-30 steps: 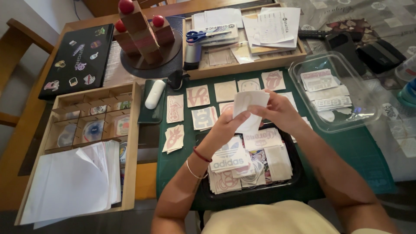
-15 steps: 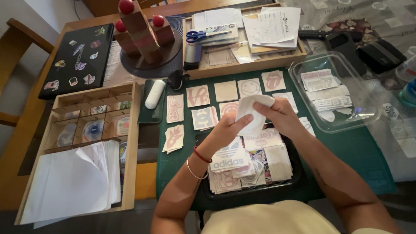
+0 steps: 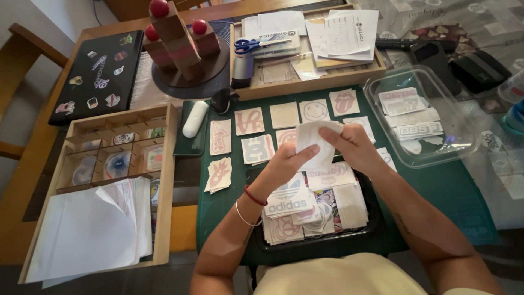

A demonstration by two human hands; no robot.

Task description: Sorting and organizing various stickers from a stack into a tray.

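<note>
My left hand (image 3: 288, 162) and my right hand (image 3: 353, 145) both grip one white sticker sheet (image 3: 315, 143), held above the green cutting mat (image 3: 436, 191). The sheet shows its blank back. Below my hands a black tray (image 3: 316, 245) holds a loose pile of stickers (image 3: 305, 205). Several cut stickers (image 3: 249, 121) lie in rows on the mat beyond the hands.
A clear plastic box (image 3: 420, 117) with white stickers stands at the right. A wooden compartment tray (image 3: 109, 164) with white paper (image 3: 87, 232) is at the left. A wooden tray with papers and blue scissors (image 3: 256, 45), a stickered laptop (image 3: 98, 76) and a wooden block toy (image 3: 180, 41) lie behind.
The sticker sheet has been lowered and turned slightly between my hands. Both hands keep hold of it.
</note>
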